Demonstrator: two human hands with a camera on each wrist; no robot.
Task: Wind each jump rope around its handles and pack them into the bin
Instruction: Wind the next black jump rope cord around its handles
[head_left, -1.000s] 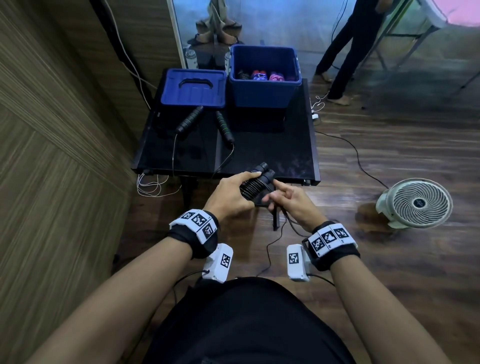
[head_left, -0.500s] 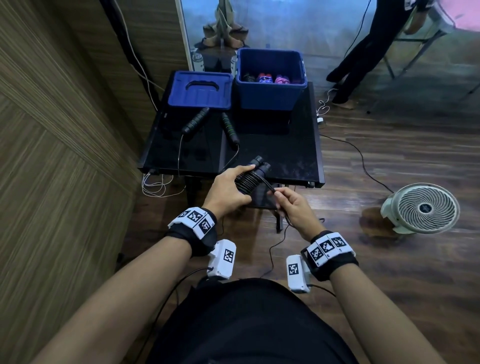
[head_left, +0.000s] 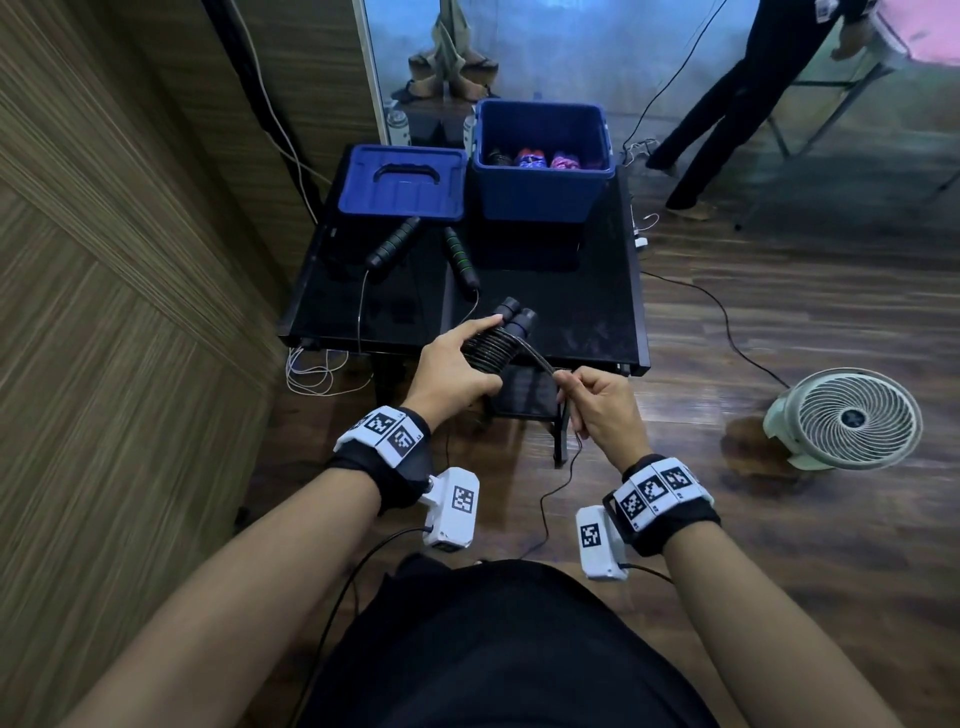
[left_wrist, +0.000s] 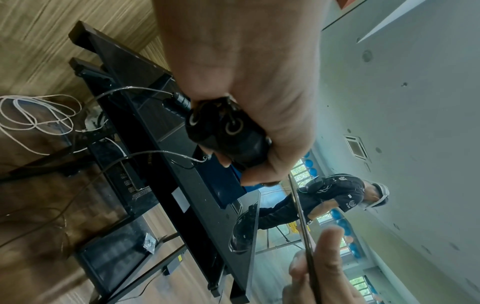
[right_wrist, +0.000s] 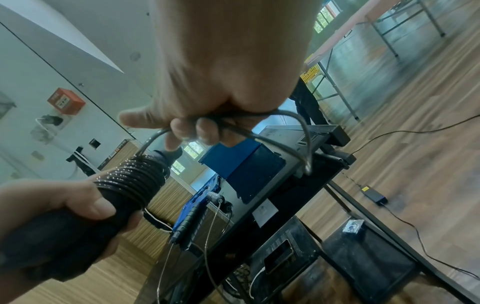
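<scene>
A person's left hand (head_left: 454, 371) grips a pair of black jump rope handles (head_left: 511, 318) held side by side, cord coiled tightly around them, at the centre of the head view just over the near edge of a black table (head_left: 587, 312). The right hand (head_left: 602, 402), slightly lower right, has its fingers (right_wrist: 205, 129) curled round the loose rope end (head_left: 537, 358), which runs taut from the coil. A second jump rope (head_left: 395, 241), unwound, lies on the table above, its two handles angled apart below a blue lid (head_left: 402, 182). The open blue bin (head_left: 540, 161), upper centre, holds wound ropes. A white fan (head_left: 844, 418) sits on the wooden floor at right.
</scene>
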